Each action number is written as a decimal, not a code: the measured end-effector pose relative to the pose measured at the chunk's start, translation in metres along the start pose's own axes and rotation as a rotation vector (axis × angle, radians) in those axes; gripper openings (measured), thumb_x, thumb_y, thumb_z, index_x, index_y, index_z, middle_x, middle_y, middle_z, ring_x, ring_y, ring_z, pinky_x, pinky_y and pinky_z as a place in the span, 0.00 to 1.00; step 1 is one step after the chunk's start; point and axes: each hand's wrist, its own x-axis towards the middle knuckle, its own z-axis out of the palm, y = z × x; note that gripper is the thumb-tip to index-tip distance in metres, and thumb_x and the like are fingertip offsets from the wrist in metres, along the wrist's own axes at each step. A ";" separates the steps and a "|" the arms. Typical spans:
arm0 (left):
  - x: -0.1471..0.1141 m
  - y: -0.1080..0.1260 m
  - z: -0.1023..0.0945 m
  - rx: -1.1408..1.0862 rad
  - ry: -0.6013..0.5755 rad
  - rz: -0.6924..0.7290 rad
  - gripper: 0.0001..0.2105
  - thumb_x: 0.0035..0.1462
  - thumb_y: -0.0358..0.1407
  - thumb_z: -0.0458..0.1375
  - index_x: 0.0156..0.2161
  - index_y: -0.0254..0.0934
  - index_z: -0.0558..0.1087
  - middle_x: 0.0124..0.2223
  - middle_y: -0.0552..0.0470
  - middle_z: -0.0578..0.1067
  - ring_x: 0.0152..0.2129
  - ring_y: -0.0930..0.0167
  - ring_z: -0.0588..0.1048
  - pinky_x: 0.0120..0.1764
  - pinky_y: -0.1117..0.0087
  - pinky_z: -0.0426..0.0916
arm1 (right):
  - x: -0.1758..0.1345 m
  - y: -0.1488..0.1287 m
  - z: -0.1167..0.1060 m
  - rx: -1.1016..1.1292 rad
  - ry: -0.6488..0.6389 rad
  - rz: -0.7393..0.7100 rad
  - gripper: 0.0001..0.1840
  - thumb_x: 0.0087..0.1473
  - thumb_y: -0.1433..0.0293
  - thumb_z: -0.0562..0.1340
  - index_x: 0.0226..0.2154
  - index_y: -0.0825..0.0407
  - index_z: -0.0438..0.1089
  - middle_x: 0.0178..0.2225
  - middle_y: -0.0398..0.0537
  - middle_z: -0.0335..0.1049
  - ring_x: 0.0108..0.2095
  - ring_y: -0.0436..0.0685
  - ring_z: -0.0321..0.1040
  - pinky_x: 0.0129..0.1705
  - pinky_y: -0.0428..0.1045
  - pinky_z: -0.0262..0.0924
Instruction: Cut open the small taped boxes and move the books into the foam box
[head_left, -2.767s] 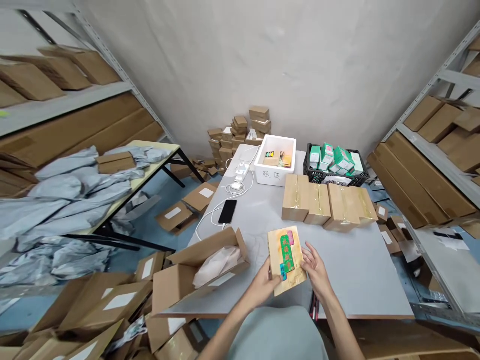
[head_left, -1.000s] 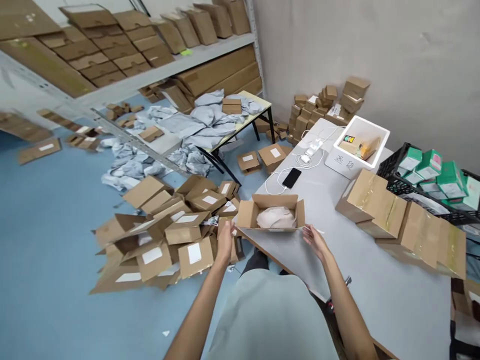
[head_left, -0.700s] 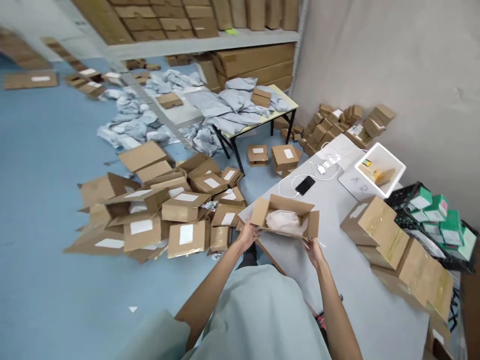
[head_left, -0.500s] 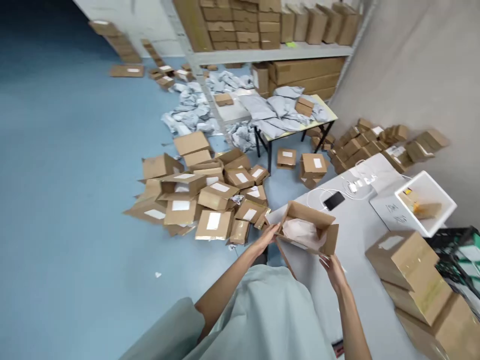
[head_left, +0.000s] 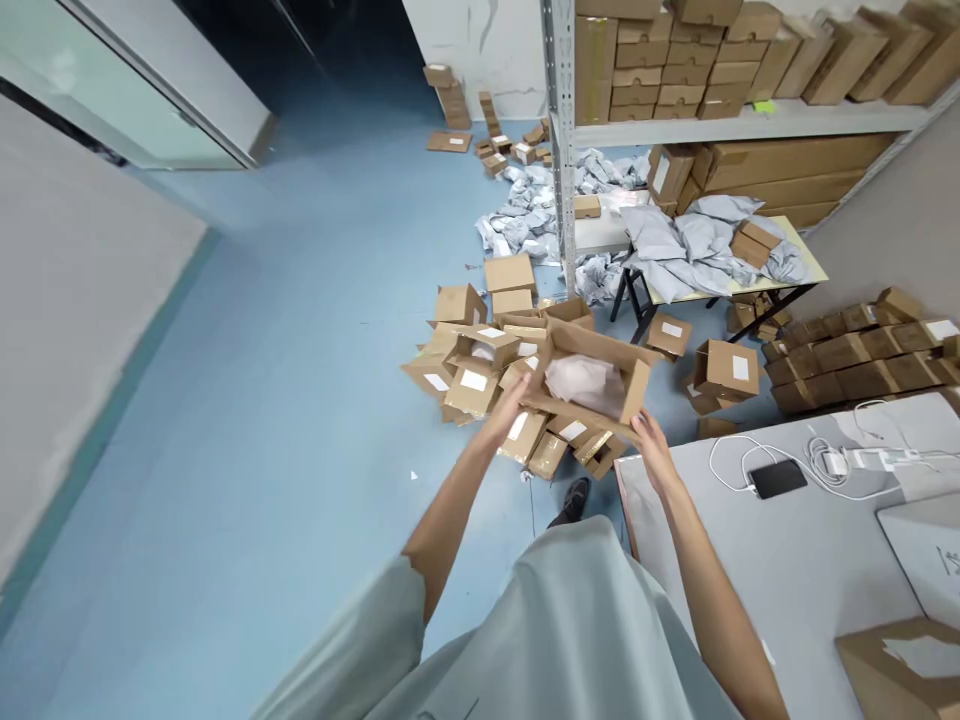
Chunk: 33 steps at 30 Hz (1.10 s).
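Observation:
An open cardboard box [head_left: 634,390] is held out in front of me, its top open toward me. Crumpled whitish paper or wrapping [head_left: 583,382] lies inside; whatever it may cover is hidden. My left hand [head_left: 513,405] grips the box's near left corner. At the near right corner, my right hand [head_left: 651,438] has its fingers closed on the box's edge. Below and beyond the box, a heap of cardboard boxes [head_left: 472,388] with white labels lies on the blue floor.
A white table [head_left: 780,540] stands at right with a phone [head_left: 778,479], cables and a power strip [head_left: 870,460]. Behind are a metal shelf [head_left: 750,122] of boxes and a small table [head_left: 814,265] bearing grey mailer bags [head_left: 705,238]. Stacked boxes [head_left: 847,355] line the right wall.
Both hands have carried the box left, off the table's edge and over the heap of boxes on the floor. My view has turned left, showing a wall and a glass door.

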 end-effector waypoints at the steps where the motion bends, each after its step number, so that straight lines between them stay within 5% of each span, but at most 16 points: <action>1: 0.017 0.012 -0.013 -0.046 0.003 -0.031 0.21 0.71 0.50 0.61 0.54 0.32 0.81 0.52 0.40 0.86 0.49 0.62 0.82 0.51 0.61 0.76 | 0.017 -0.011 0.025 0.010 -0.048 -0.015 0.42 0.49 0.45 0.78 0.61 0.45 0.77 0.64 0.52 0.78 0.68 0.71 0.70 0.73 0.66 0.61; 4: 0.059 0.033 -0.051 -0.154 0.139 -0.090 0.22 0.74 0.53 0.57 0.53 0.35 0.79 0.53 0.41 0.85 0.54 0.63 0.80 0.56 0.62 0.74 | 0.053 -0.036 0.094 0.039 -0.233 -0.036 0.40 0.52 0.44 0.76 0.62 0.43 0.77 0.68 0.48 0.74 0.71 0.68 0.67 0.72 0.65 0.61; 7: 0.074 0.025 -0.079 -0.206 0.326 -0.197 0.25 0.78 0.51 0.50 0.59 0.30 0.74 0.60 0.37 0.80 0.54 0.66 0.78 0.58 0.65 0.73 | 0.062 -0.037 0.137 -0.123 -0.363 -0.099 0.37 0.56 0.44 0.74 0.61 0.45 0.79 0.68 0.51 0.74 0.70 0.68 0.67 0.73 0.64 0.60; 9: 0.066 0.001 -0.085 -0.214 0.405 -0.296 0.22 0.80 0.45 0.49 0.62 0.27 0.71 0.61 0.36 0.78 0.55 0.66 0.78 0.59 0.65 0.72 | 0.055 -0.024 0.143 -0.258 -0.490 -0.101 0.36 0.56 0.42 0.73 0.58 0.47 0.81 0.65 0.54 0.78 0.67 0.68 0.71 0.72 0.65 0.61; 12: 0.038 -0.051 -0.075 -0.209 0.402 -0.465 0.17 0.77 0.40 0.57 0.62 0.30 0.73 0.62 0.37 0.77 0.54 0.63 0.79 0.58 0.60 0.76 | 0.030 0.010 0.120 -0.346 -0.614 -0.022 0.38 0.50 0.38 0.75 0.52 0.48 0.84 0.57 0.54 0.83 0.62 0.70 0.76 0.71 0.66 0.63; 14: 0.015 -0.085 -0.057 -0.191 0.351 -0.573 0.21 0.72 0.44 0.65 0.63 0.36 0.74 0.62 0.41 0.77 0.54 0.59 0.80 0.55 0.51 0.79 | 0.009 0.033 0.092 -0.328 -0.549 0.105 0.42 0.42 0.35 0.77 0.49 0.48 0.85 0.52 0.53 0.85 0.58 0.70 0.78 0.68 0.66 0.66; 19: -0.035 -0.142 0.008 -0.117 0.126 -0.726 0.20 0.72 0.44 0.65 0.62 0.36 0.75 0.61 0.42 0.77 0.53 0.60 0.80 0.54 0.51 0.79 | -0.048 0.063 0.014 -0.322 -0.357 0.201 0.54 0.31 0.27 0.75 0.47 0.52 0.84 0.45 0.59 0.85 0.51 0.74 0.80 0.62 0.71 0.69; 20: -0.043 -0.147 0.024 -0.102 0.072 -0.723 0.16 0.67 0.41 0.69 0.54 0.33 0.78 0.56 0.39 0.80 0.51 0.59 0.81 0.55 0.54 0.78 | -0.060 0.065 0.000 -0.313 -0.305 0.220 0.55 0.30 0.26 0.74 0.47 0.52 0.83 0.45 0.60 0.85 0.50 0.75 0.81 0.61 0.72 0.69; 24: -0.073 -0.154 0.087 -0.052 -0.198 -0.628 0.14 0.49 0.39 0.78 0.34 0.36 0.78 0.41 0.41 0.84 0.45 0.58 0.84 0.55 0.58 0.75 | -0.107 0.072 -0.047 -0.196 -0.090 0.289 0.53 0.34 0.28 0.76 0.50 0.50 0.83 0.49 0.60 0.85 0.54 0.76 0.80 0.64 0.71 0.66; 33: -0.094 -0.130 0.197 0.165 -0.795 -0.445 0.21 0.39 0.48 0.78 0.33 0.38 0.78 0.36 0.48 0.83 0.39 0.62 0.83 0.52 0.60 0.76 | -0.240 0.091 -0.098 0.186 0.504 0.183 0.49 0.41 0.31 0.76 0.54 0.48 0.81 0.56 0.63 0.83 0.59 0.76 0.78 0.68 0.70 0.64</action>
